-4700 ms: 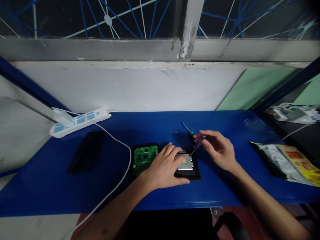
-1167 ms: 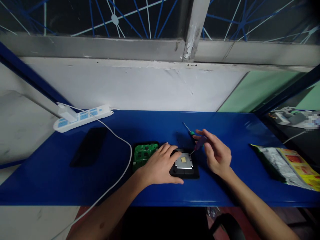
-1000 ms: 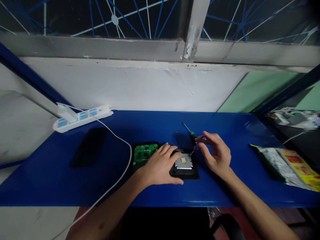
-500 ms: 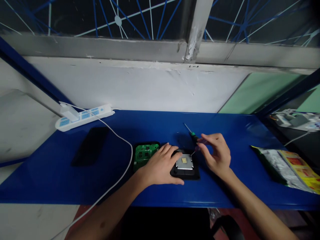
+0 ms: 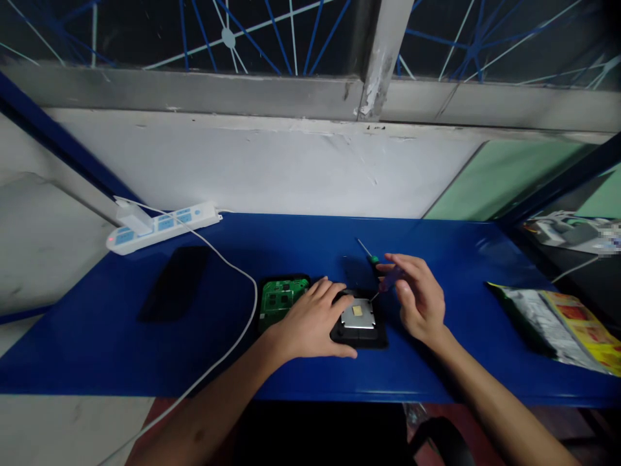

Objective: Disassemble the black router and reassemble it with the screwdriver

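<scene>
glossy blue-painted tabletop (image 5: 301,382)

2 hands (image 5: 314,321) (image 5: 421,298), 2 screwdrivers (image 5: 373,259) (image 5: 389,279), 1 circuit board (image 5: 280,301), 1 packet (image 5: 563,330)

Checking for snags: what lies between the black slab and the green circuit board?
A white cable curves between the black slab and green circuit board, in the head view.

L hand (image 5: 313,320) is flat, palm down, thumb out to the side, fingers a bit bent and pointing away. L arm (image 5: 218,401) comes up from the bottom, leaning to the R. R hand (image 5: 418,294) is up on its side — fingers curled, thumb bent nr them. R arm (image 5: 504,395) slants in from the bottom R — both arms bare.
</scene>
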A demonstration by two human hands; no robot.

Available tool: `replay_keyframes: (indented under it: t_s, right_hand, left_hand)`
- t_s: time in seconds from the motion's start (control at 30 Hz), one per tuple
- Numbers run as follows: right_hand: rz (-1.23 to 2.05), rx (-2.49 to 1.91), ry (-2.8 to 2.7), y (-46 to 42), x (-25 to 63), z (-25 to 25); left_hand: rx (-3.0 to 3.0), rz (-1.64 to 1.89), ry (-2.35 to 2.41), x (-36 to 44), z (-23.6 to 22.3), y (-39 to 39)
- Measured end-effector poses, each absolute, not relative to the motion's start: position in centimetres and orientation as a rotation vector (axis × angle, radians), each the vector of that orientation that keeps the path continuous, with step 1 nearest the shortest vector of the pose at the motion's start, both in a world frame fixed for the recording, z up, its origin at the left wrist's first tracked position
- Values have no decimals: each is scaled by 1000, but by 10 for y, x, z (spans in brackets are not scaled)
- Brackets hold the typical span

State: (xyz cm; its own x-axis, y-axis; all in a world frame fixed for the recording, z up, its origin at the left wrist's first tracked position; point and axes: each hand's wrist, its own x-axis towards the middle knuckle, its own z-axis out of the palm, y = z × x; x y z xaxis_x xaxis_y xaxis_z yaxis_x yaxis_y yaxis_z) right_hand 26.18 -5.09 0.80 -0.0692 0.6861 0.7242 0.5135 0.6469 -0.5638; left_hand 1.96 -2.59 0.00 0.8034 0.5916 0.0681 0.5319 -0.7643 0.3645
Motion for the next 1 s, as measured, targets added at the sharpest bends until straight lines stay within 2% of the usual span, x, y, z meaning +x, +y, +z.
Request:
replay_keyframes:
  t_s: [0.17,0.53,0.7,1.0]
  right_hand:
    - [257,-1017,-1703,-53,261,8]
    - [120,-983,-1705,-49,266,3]
    - [194,-963,-1725,-52,261,9]
    - [189,-986,-1667,-47,269,-6]
  left_hand:
    - [2651,277,847,19,-3,-26]
    - [2658,263,848,19,-1,-26]
    - [2656,244,850,19,-1,-25]
    - [2666,268,843,20,-1,-26]
